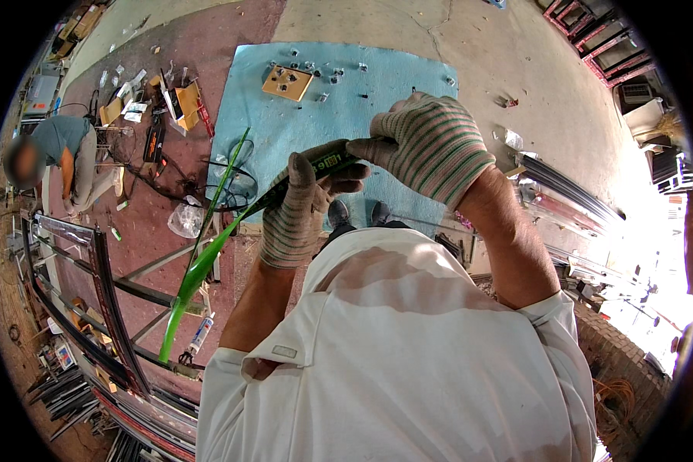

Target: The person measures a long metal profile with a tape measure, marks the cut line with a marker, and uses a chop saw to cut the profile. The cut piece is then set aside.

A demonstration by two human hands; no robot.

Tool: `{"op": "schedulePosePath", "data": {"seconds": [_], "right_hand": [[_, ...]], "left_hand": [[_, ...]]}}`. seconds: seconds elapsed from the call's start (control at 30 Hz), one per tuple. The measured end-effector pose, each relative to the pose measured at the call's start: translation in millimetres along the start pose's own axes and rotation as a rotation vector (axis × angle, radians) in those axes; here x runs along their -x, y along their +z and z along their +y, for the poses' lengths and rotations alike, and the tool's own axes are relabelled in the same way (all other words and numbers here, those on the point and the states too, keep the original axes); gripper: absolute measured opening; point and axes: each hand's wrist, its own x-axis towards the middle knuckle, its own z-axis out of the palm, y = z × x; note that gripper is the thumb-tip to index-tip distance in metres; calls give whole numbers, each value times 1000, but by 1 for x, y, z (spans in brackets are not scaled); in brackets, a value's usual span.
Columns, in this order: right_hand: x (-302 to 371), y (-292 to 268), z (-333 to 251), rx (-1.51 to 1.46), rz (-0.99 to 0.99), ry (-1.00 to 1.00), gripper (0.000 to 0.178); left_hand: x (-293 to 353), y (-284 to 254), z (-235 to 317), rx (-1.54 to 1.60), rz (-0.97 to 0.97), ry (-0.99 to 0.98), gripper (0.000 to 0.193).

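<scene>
A long green tape measure blade point(196, 273) bends up from the lower left, and its dark, marked end section runs between my hands. My left hand point(291, 219), in a striped knit glove with dark fingers, is closed around this section, thumb on top. My right hand point(435, 150), gloved the same way, is closed in a pinch at the blade's right end. Its fingertips partly cover that end. A thin edge of green strip rises left of my left hand. Both hands are held above a light blue sheet point(285, 115) on the floor.
On the sheet lie a tan box point(287, 82) and several small parts. A dark frame point(112, 308) stands at left, with a sealant tube point(202, 333) near it. Another person point(65, 150) bends over at far left. Long dark profiles point(570, 189) lie at right.
</scene>
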Motion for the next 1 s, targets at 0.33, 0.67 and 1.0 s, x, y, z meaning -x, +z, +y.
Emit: {"op": "schedulePosePath", "data": {"seconds": [0.33, 0.67, 1.0], "right_hand": [[-4, -6, -6, -7, -52, 33, 55], [0, -8, 2, -16, 16, 33, 57], [-2, -8, 1, -26, 4, 69, 56]], "left_hand": [[1, -9, 8, 22, -59, -20, 91], [11, -30, 13, -1, 8, 9, 88], [22, -53, 22, 73, 88, 49, 74]]}}
